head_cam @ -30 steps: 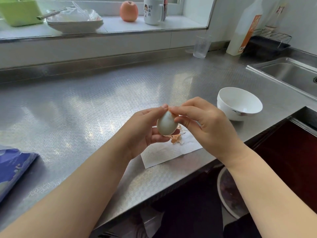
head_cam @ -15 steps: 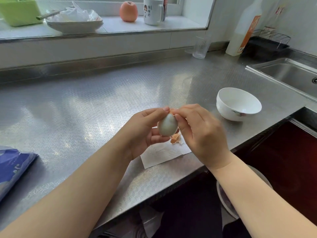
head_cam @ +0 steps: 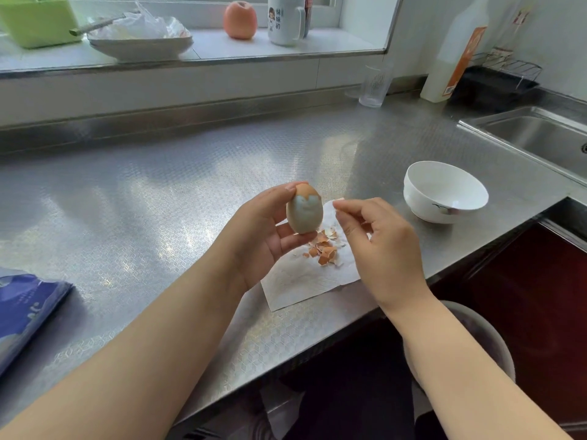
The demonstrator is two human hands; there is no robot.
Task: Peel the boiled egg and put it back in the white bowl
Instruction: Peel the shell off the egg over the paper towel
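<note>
While pinching the egg (head_cam: 304,211) upright in left hand (head_cam: 265,236) fingertips above the napkin (head_cam: 305,277), nearing the end: only a brown cap remaining. Right hand (head_cam: 381,246) fingers loosely curled nearby, possibly pinching a fragment. Leaving the white bowl (head_cam: 444,193) empty.

hands (head_cam: 266,236) 2; egg (head_cam: 304,214) 1; white bowl (head_cam: 444,192) 1; mug (head_cam: 284,20) 1; glass (head_cam: 374,85) 1

A home kitchen is indicated by the steel desk (head_cam: 158,201), the inset sink (head_cam: 536,138), and a mug (head_cam: 284,19) kept on the windowsill (head_cam: 222,47).
</note>
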